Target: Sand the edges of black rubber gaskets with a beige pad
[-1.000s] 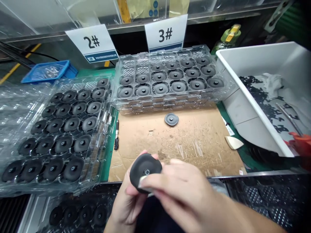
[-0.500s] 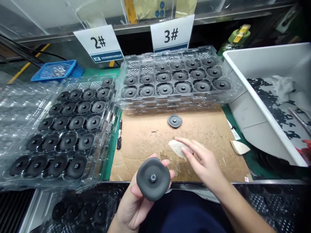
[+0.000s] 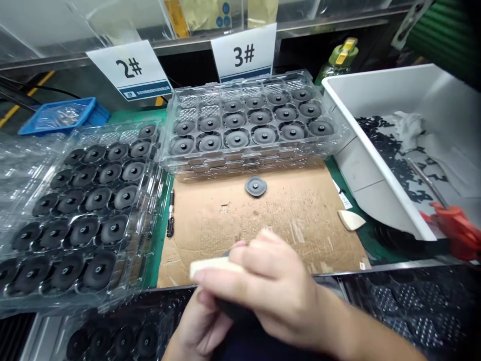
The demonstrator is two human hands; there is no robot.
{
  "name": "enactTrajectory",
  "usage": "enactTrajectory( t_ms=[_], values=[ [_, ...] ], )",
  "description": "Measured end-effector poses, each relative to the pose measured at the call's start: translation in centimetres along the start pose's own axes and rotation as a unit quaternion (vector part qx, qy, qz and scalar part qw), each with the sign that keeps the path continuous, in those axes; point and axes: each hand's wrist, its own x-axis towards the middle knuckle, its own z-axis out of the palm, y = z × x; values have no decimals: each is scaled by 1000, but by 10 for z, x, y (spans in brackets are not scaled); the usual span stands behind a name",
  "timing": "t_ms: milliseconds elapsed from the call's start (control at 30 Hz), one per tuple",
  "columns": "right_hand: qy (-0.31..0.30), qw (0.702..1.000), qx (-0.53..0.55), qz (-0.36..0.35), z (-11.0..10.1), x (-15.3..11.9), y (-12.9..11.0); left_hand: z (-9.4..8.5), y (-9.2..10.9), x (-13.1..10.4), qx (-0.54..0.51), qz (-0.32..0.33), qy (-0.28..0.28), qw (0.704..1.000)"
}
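Observation:
My left hand (image 3: 201, 321) is closed around a dark, round-cornered disc (image 3: 233, 308), most of which is hidden behind my other hand. Over the disc, my right hand (image 3: 283, 288) grips a cream-coloured wedge-shaped pad (image 3: 212, 263) that looks like sponge or felt. The pad lies across the disc; whether its lower face touches the disc is hidden. A second black disc (image 3: 256, 186) with a small nut-like centre rests flat on the cardboard sheet (image 3: 203, 220). Another cream wedge (image 3: 350, 219) lies at the cardboard's right edge.
Clear plastic trays of black discs stand at left (image 3: 128, 210) and at the back (image 3: 248, 155). A white bin (image 3: 379, 170) of small black parts is on the right, with a red-handled tool (image 3: 454, 225). A black pen (image 3: 171, 213) lies left, near a blue basket (image 3: 90, 113).
My right hand has lifted the cream pad from the cardboard and brought it left over the disc in my left hand. The view has shifted right.

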Motion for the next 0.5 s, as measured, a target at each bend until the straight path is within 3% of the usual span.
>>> enactTrajectory(
  t_ms=[133, 267, 367, 433, 500],
  values=[
    [-72, 990, -70, 94, 3, 3, 8, -6, -2, -3, -10, 31, 11, 999],
    [35, 998, -51, 29, 20, -2, 1, -4, -1, -3, -30, 48, 12, 998],
    [134, 983, -113, 58, 34, -13, -15, 0, 0, 2, -13, 109, 55, 992],
    [156, 977, -138, 43, 36, -20, -23, 5, 1, 5, 2, 153, 62, 986],
    [131, 988, -59, 58, 33, -25, -22, 10, 0, 8, 4, 170, 67, 983]
  ],
)
